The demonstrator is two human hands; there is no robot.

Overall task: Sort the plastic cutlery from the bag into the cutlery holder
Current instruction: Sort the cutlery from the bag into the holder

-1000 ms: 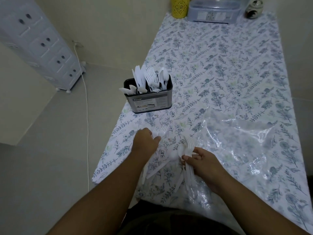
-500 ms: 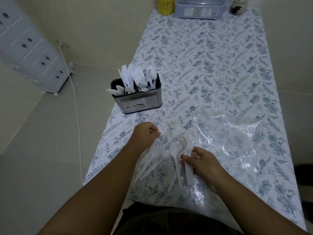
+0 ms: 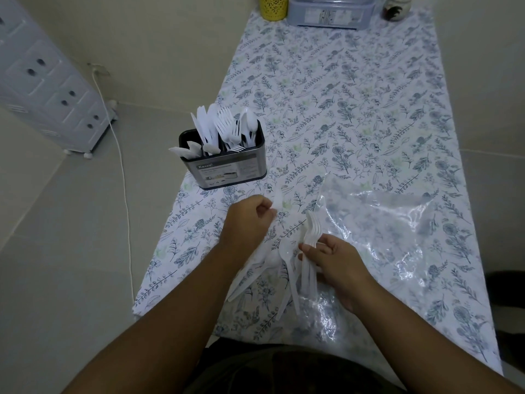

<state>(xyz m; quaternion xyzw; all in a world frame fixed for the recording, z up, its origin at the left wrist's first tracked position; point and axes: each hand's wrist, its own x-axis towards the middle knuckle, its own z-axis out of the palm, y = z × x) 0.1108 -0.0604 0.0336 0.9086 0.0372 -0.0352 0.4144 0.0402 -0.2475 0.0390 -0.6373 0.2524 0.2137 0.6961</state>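
Observation:
A dark metal cutlery holder (image 3: 227, 172) stands near the table's left edge, filled with white plastic knives, forks and spoons. My left hand (image 3: 247, 223) is closed around a bundle of white cutlery; one blurred tip (image 3: 277, 199) pokes out past the fingers and the handles trail back under the wrist. My right hand (image 3: 332, 260) grips a stack of white forks (image 3: 311, 231), tines pointing away from me. Loose white spoons (image 3: 285, 255) lie on the cloth between both hands. The clear plastic bag (image 3: 392, 231) lies flat to the right, partly under my right hand.
The table wears a floral cloth (image 3: 355, 109). At the far end stand a yellow cup (image 3: 272, 7), a clear lidded box (image 3: 329, 9) and a small jar (image 3: 397, 8). A white drawer unit (image 3: 48, 89) and a cable (image 3: 125, 194) are on the floor, left.
My left hand has lifted slightly with its cutlery bundle and closed tighter. My right hand keeps hold of the forks. The camera has shifted, so the holder appears in a different spot.

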